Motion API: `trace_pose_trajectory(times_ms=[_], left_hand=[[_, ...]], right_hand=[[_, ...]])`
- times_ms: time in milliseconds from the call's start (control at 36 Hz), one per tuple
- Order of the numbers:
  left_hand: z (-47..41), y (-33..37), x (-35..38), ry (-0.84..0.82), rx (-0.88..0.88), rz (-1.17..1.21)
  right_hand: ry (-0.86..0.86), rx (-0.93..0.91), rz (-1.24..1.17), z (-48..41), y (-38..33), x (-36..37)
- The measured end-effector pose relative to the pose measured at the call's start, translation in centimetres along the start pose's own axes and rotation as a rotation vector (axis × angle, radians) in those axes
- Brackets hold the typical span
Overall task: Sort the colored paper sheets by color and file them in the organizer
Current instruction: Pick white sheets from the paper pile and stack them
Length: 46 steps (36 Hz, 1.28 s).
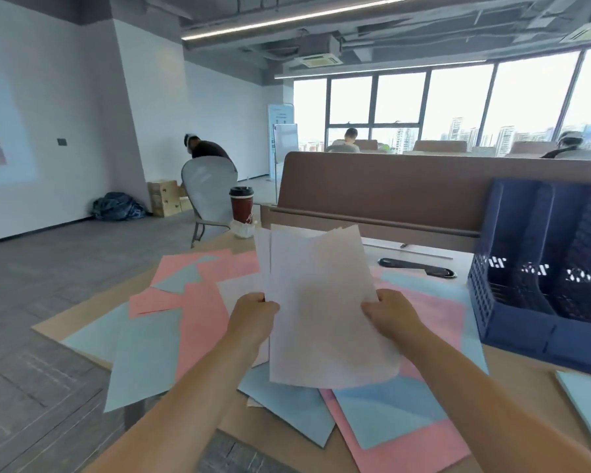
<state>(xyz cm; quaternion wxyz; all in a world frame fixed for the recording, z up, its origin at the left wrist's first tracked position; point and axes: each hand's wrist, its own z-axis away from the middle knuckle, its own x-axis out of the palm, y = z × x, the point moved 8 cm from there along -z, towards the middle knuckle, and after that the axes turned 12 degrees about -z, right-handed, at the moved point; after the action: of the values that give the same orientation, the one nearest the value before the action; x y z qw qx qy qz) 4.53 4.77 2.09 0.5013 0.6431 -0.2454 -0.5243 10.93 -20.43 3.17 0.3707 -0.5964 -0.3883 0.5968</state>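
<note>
Left hand [253, 315], right hand [386, 315]: both raised above desk [519, 380], fingers curled, each gripping one side edge of white sheet stack [321, 302].
Stack: held between hands, near upright, top edges fanned unevenly.
Pink sheets [205, 312], blue sheets [144, 353]: scattered flat, overlapping, beneath hands and out to either side.
Organizer [519, 332]: dark blue, slotted dividers, standing on desk right of right hand, apart from stack.
Coffee cup [241, 204]: beyond left hand, near far desk edge.

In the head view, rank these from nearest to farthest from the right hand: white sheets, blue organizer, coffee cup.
1. white sheets, gripped by the right hand.
2. blue organizer, to its right.
3. coffee cup, far left, at the back.
</note>
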Motion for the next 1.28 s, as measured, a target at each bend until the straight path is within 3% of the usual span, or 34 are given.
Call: trace_pose_trajectory(times_ms=[306, 500, 639, 944, 1139, 1278], left_hand=[[-6.2, -5.6, -4.2, 0.156, -0.207, -0.036], [-7.6, -6.4, -4.9, 0.215, -0.245, 0.034], [-7.4, -6.5, -4.4, 0.171, -0.245, 0.038], [-6.5, -5.8, -3.7, 0.085, -0.197, -0.08], [-4.0, -3.2, -3.7, 0.015, -0.044, 0.012], [-2.2, -1.8, -4.8, -0.046, 0.048, 0.202]], right_hand=[[-0.145, -0.069, 0.384, -7.5, -2.1, 11.3], [-0.108, -0.042, 0.49, -9.5, -1.3, 12.8], [-0.09, -0.01, 0.481, -10.0, -1.3, 12.6], [-0.11, 0.045, 0.262, -8.6, -0.9, 10.3], [-0.11, 0.112, -0.062, -6.0, -0.6, 7.3], [-0.062, 0.156, -0.439, -3.9, -0.2, 4.4]])
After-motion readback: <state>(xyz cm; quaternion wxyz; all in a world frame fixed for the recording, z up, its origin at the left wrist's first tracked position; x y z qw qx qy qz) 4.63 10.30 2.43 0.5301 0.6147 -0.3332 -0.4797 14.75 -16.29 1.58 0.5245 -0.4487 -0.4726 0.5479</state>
